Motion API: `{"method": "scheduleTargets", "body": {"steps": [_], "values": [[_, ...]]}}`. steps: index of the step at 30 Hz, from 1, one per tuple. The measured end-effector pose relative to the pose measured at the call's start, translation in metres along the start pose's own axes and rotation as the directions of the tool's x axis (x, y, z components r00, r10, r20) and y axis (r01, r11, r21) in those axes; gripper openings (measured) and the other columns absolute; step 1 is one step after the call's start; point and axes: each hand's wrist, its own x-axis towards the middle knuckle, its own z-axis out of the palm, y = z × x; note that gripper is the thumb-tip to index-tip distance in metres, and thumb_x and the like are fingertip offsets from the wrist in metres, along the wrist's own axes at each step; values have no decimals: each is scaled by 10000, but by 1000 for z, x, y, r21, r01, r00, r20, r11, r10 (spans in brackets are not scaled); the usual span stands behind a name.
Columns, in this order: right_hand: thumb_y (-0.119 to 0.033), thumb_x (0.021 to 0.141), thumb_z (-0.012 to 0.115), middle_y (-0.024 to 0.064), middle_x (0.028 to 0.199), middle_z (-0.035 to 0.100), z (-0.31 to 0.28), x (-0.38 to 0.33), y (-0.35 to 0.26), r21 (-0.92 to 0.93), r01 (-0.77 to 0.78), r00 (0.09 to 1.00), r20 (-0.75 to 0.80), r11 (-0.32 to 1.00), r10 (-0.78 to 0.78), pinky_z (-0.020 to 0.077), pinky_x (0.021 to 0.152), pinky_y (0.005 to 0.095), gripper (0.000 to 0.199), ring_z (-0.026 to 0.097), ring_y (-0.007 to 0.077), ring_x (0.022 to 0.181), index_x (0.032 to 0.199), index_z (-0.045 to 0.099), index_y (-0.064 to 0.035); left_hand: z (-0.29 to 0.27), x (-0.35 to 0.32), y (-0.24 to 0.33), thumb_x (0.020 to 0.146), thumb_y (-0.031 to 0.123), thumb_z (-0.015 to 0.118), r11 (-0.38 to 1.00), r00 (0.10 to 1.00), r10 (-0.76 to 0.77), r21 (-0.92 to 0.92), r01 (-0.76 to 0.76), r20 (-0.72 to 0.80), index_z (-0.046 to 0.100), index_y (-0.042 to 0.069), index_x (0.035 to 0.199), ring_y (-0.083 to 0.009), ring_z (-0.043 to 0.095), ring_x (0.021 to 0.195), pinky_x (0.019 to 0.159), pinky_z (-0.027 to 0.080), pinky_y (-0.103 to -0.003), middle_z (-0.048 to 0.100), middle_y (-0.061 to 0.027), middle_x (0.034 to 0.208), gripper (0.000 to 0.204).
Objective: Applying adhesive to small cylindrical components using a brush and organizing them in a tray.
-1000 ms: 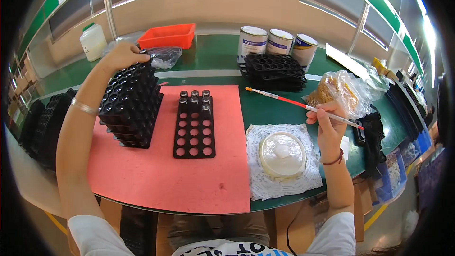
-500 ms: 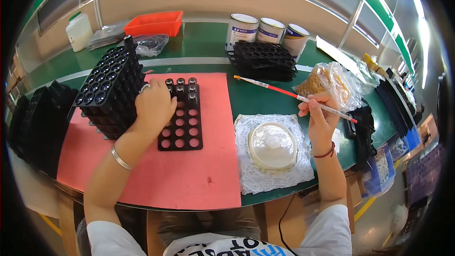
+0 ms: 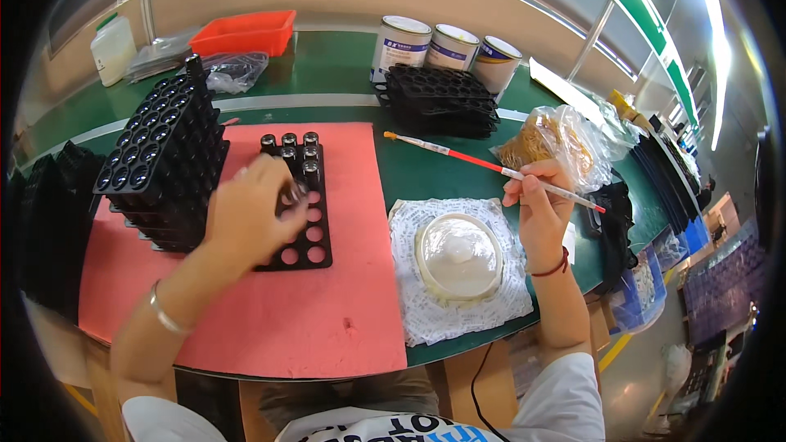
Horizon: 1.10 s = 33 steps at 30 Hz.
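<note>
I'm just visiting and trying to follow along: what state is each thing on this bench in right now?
Flat black tray: partly filled, a few small pieces in its far rows.
Left hand: over the tray, fingers on a piece.
Right hand: gripping a thin brush.
White dish: open.
Three cans: lidded.
Orange bin: open.

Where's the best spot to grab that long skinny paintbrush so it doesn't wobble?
Grab the paintbrush on its white handle part, from the side nearest the person, as the right hand does now. The stick is thin and lies slanted over the green table, so pinching nearer the middle would probably balance it better.
</note>
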Motion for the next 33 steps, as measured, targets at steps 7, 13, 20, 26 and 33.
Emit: {"method": "scheduleTargets", "body": {"steps": [7,13,20,26,33], "values": [[-75,832,509,128,752,596,9,-1,4,186,-101,991,102,977,83,469,604,253,100,566,159,638,886,519,9,2,-36,3,662,34,661,761,943,-99,-587,277,317,493,29,808,-70,516,705,602,449,-206,573,-36,815,223],[-161,837,461,144,751,588,12,-3,6,209,-168,981,127,963,144,469,614,288,189,568,200,653,863,519,18,6,-37,-4,738,-29,604,400,928,-182,-838,372,325,482,16,911,-70,537,798,635,447,-198,561,-41,916,217],[-180,814,531,161,779,582,23,-15,3,168,-139,972,211,976,102,488,637,307,211,593,223,698,876,497,18,-2,-37,0,765,11,617,219,866,-259,-848,483,427,525,-34,980,-62,540,767,667,456,-192,565,-32,886,238],[-196,785,626,159,743,598,31,-23,-1,73,-89,938,341,993,59,504,636,312,229,607,229,679,827,540,12,-1,-38,-3,751,21,645,140,843,-273,-848,511,463,537,-51,958,-87,562,784,685,487,-212,585,-63,886,244],[-160,781,610,176,793,613,30,-23,0,40,-70,918,394,997,48,502,676,312,193,617,231,711,827,558,19,4,-40,-5,735,15,661,128,868,-230,-870,476,441,530,-50,954,-91,567,788,683,492,-208,583,-64,889,263]]}}
